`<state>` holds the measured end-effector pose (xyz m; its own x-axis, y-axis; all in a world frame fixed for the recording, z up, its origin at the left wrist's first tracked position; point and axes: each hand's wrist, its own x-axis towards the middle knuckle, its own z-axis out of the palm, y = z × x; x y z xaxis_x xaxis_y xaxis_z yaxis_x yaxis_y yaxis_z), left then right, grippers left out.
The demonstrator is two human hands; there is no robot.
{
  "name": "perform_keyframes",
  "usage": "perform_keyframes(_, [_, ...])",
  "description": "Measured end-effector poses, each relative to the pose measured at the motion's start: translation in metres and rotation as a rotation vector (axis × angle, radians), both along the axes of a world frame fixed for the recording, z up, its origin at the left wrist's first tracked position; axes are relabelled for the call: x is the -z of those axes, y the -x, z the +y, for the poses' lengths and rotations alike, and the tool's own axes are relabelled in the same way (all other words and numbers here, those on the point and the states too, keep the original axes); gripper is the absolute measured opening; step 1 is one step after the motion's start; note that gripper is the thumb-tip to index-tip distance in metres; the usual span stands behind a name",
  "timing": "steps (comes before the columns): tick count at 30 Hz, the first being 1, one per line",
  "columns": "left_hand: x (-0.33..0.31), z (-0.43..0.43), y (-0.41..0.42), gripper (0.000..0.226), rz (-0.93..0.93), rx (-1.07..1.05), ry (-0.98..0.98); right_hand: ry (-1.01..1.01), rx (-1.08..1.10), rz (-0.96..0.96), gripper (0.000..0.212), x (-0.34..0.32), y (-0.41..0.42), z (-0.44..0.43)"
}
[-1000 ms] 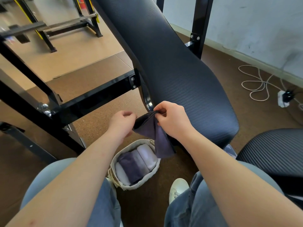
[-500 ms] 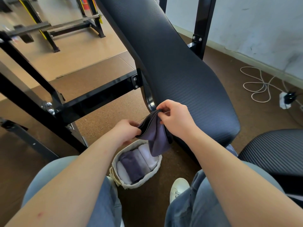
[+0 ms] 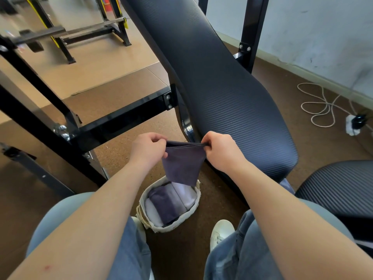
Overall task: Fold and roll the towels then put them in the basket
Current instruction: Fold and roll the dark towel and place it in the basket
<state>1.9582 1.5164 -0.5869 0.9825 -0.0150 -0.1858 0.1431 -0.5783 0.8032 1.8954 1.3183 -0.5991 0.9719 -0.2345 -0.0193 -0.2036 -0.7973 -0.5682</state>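
Both forearms reaching forward, left hand (image 3: 147, 151) and right hand (image 3: 222, 151) each pinching a top corner of a dark purple towel (image 3: 182, 164), taut between them, hanging above the basket (image 3: 171, 227) of rolled towels (image 3: 169, 203)

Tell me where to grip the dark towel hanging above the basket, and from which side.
Pinch its two top corners, one from each side, as the left grip and right grip do now. The dark towel hangs folded, top edge taut and level, lower end loose above the basket; corner holds should keep its layers aligned.
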Motion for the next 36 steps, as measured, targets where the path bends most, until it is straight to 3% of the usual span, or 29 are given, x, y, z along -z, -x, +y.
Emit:
perform_keyframes(6, [-0.008, 0.001, 0.001, 0.034, 0.138, 0.034, 0.124, -0.211, 0.028, -0.055, 0.014, -0.007, -0.001, 0.000])
perform_keyframes(11, [-0.011, 0.007, -0.001, 0.019, 0.212, 0.127, 0.236, -0.516, 0.108, 0.042, 0.012, -0.011, -0.004, 0.004])
perform_keyframes(15, [-0.010, 0.018, -0.001, 0.032, 0.049, 0.259, 0.041, -0.603, 0.134, 0.019, 0.027, -0.011, -0.006, -0.003])
perform_keyframes(23, [-0.014, 0.014, 0.005, 0.019, 0.175, 0.195, 0.225, -0.735, 0.129, 0.117, 0.017, -0.010, -0.006, -0.004])
perform_keyframes(28, [-0.014, 0.018, -0.001, 0.045, 0.292, 0.071, 0.409, -0.703, 0.275, 0.099, 0.025, -0.012, -0.003, -0.007])
perform_keyframes(29, [-0.015, 0.018, 0.000, 0.042, 0.298, 0.062, 0.417, -0.705, 0.309, 0.082, 0.026, -0.013, -0.003, -0.008])
perform_keyframes(32, [-0.015, 0.019, 0.003, 0.007, 0.176, 0.104, 0.253, -0.675, 0.297, 0.031, 0.011, -0.013, -0.003, -0.010])
perform_keyframes(36, [-0.009, 0.020, 0.001, 0.022, -0.022, 0.178, 0.117, -0.543, 0.153, -0.030, 0.008, -0.012, -0.003, -0.007])
